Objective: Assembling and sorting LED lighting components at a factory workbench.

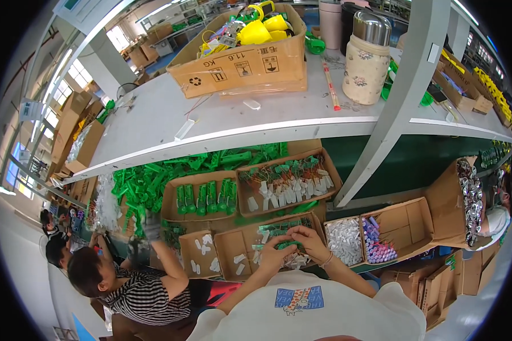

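Note:
My left hand (275,252) and my right hand (310,241) come together over a shallow cardboard box (226,245). Their fingers are closed round a small green piece (289,243), mostly covered by the fingers, so its kind cannot be made out. In the box below lie white pieces (240,265) and green boards with thin wires (276,228). Just beyond, another box holds white parts with wires and green boards (287,184). To its left, green plastic housings (202,196) stand in a row in a box.
A co-worker in a striped top (148,295) reaches a gloved hand (152,226) toward a green housing pile (148,182). At right are boxes of clear parts (344,240), purple and pink cells (379,241) and silver reflectors (471,199). A shelf (136,128) overhangs, bearing a flask (367,68).

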